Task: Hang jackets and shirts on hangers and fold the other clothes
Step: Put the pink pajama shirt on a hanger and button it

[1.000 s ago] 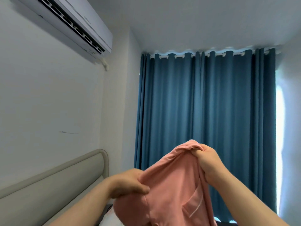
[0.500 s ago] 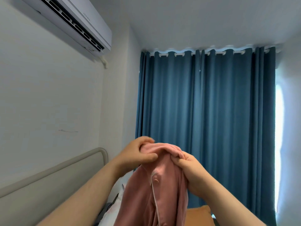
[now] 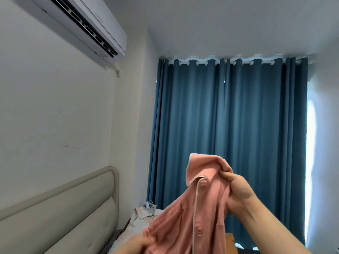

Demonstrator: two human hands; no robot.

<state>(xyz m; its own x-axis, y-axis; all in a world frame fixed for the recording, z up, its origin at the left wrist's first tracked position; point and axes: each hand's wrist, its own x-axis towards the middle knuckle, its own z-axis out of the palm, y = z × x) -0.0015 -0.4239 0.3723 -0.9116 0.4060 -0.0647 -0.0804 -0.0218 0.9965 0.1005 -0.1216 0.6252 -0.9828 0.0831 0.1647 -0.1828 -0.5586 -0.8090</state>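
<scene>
blue curtain (image 3: 229, 134) hangs behind the fingers, headboard (image 3: 60, 208) to their left. pink shirt (image 3: 194, 208) hangs between both hands: right hand (image 3: 238, 191) curls round its collar, left hand (image 3: 135, 243) pinches fabric lower down, fingers partly cropped.

- The shirt (image 3: 185, 217) is showing soft, matt pink cloth with pale piping and smooth buttons.
- The curtain (image 3: 229, 125) is hanging as heavy, matt blue cloth.
- The headboard (image 3: 60, 213) is looking padded, smooth and beige.
- The air conditioner (image 3: 95, 21) is showing smooth white plastic.
</scene>
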